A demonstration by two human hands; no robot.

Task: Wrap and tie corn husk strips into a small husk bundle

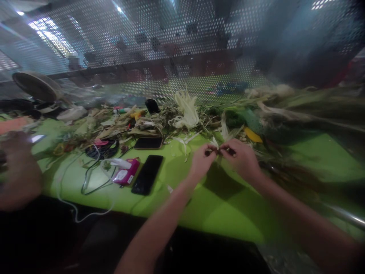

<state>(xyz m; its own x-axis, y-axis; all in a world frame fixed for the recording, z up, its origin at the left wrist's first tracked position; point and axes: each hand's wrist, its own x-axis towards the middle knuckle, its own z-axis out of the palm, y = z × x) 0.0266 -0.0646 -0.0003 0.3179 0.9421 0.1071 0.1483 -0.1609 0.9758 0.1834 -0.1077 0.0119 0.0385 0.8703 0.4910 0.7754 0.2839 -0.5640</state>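
My left hand (202,160) and my right hand (242,156) meet above the green table (228,213), fingers pinched together on a thin dark strip of leaf (219,151) stretched between them. Pale leaf ends stick up just behind the fingers. A heap of green and dried leaves (182,110) lies along the table's far side, right behind my hands.
Two dark phones (147,174) (148,143), a pink and white device (127,172) and loose cables (91,179) lie to the left. Another person's arm (17,171) is at the left edge. A perforated metal screen (171,49) closes the back. Long stalks (313,102) pile up at the right.
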